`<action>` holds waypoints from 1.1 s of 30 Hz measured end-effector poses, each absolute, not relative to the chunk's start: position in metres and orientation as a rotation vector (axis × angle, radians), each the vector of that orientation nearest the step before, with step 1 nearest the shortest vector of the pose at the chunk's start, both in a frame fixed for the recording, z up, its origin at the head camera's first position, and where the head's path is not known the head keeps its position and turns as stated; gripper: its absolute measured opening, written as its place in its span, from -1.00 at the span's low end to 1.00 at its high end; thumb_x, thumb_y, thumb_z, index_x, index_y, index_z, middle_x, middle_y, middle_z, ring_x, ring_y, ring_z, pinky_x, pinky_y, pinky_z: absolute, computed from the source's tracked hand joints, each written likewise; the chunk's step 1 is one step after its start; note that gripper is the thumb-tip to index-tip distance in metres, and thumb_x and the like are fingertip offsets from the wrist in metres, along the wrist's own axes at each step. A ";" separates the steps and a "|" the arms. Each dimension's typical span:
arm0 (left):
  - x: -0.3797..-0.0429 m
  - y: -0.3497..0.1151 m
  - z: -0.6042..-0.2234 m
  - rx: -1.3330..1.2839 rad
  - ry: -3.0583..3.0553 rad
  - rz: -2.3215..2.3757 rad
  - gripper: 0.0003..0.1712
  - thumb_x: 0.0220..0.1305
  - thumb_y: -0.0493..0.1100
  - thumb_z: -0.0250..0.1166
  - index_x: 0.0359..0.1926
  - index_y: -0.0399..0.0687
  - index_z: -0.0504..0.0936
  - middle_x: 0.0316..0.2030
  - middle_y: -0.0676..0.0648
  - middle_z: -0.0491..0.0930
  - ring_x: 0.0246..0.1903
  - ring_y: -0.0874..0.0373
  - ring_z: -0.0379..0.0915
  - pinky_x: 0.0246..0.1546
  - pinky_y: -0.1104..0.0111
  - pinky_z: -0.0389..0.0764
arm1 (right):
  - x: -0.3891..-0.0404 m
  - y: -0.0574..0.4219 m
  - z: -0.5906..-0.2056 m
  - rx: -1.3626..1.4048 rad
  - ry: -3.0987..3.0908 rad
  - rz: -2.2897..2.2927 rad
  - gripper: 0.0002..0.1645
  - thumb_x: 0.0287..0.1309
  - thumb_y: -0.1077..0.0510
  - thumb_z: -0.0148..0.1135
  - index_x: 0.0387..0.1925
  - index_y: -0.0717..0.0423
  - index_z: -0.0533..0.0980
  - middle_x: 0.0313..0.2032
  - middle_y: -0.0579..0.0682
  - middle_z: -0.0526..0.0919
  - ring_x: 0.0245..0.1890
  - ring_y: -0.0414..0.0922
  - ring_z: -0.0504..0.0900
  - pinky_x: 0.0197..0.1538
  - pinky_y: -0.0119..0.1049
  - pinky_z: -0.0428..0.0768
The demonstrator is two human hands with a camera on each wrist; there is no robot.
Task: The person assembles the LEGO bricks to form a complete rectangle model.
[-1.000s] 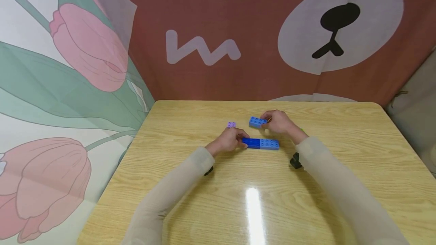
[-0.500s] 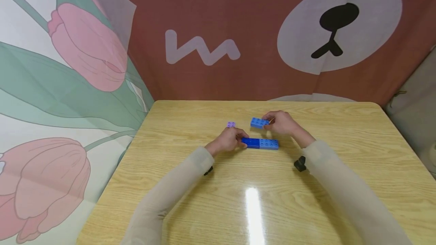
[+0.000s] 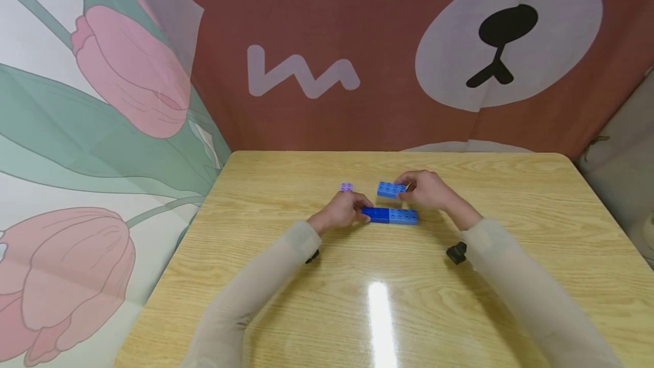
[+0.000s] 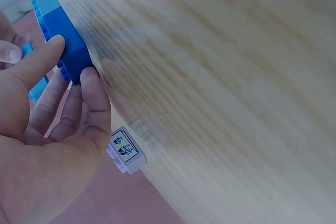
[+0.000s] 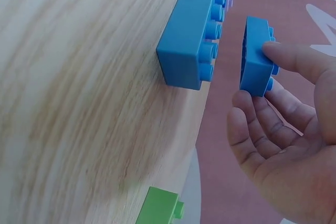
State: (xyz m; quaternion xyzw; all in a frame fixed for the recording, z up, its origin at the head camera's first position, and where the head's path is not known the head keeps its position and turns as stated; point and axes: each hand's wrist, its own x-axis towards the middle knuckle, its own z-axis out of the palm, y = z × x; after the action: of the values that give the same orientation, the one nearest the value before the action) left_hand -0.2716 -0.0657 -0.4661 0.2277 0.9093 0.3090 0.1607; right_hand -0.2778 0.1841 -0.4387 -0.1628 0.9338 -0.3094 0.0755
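On the table, a dark blue toy brick and a lighter blue studded brick lie end to end in a row. My left hand grips the left end of the dark one, thumb on its studded side in the left wrist view. My right hand pinches another lighter blue brick between thumb and fingers. In the right wrist view this held brick is off the table, its hollow underside facing down toward the wood and apart from the row.
Behind my left hand sits a small purple brick, with a printed picture on its side in the left wrist view. A green brick shows low in the right wrist view. A printed cloth hangs behind the wooden table.
My right hand has come slightly nearer and to the right with its blue brick, closer to the row. My left hand stays on the dark blue brick.
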 end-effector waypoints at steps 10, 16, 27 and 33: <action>-0.272 -0.066 -0.465 0.655 2.584 0.910 -0.69 0.20 -0.20 0.46 -0.01 -0.04 0.74 -0.07 -0.07 0.74 -0.26 0.24 0.57 -0.22 0.47 0.61 | -0.266 0.185 -0.439 -0.545 2.788 -0.910 -0.53 0.17 0.00 0.41 0.09 0.05 0.62 -0.10 0.05 0.72 -0.15 -0.04 0.64 -0.08 -0.06 0.63; -0.272 -0.066 -0.465 0.641 2.587 0.903 -0.70 0.21 -0.19 0.46 -0.02 -0.03 0.74 -0.05 -0.06 0.73 -0.24 0.23 0.58 -0.18 0.44 0.63 | -0.261 0.184 -0.441 -0.556 2.791 -0.903 -0.54 0.16 0.00 0.42 0.08 0.04 0.62 -0.08 0.06 0.72 -0.16 -0.04 0.65 -0.10 -0.05 0.63; -0.271 -0.066 -0.466 0.655 2.586 0.911 -0.70 0.20 -0.20 0.46 -0.02 -0.05 0.74 -0.07 -0.06 0.74 -0.24 0.23 0.59 -0.19 0.44 0.62 | -0.256 0.182 -0.447 -0.591 2.753 -0.920 -0.56 0.16 0.03 0.44 0.06 0.05 0.63 -0.12 0.03 0.73 -0.19 -0.09 0.64 -0.20 -0.21 0.60; -0.272 -0.066 -0.466 0.654 2.586 0.909 -0.68 0.20 -0.20 0.46 -0.01 -0.06 0.73 -0.08 -0.07 0.74 -0.23 0.21 0.61 -0.19 0.44 0.63 | -0.253 0.183 -0.449 -0.578 2.732 -0.929 -0.57 0.15 0.04 0.44 0.05 0.07 0.63 -0.21 0.00 0.72 -0.23 -0.11 0.62 -0.26 -0.26 0.57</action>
State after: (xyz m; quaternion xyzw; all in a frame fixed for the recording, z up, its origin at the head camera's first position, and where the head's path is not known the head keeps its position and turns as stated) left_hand -0.2717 -0.0659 -0.4659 0.2290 0.9057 0.3183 0.1613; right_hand -0.2534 0.1832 -0.4492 -0.1954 0.9238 -0.3141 0.0990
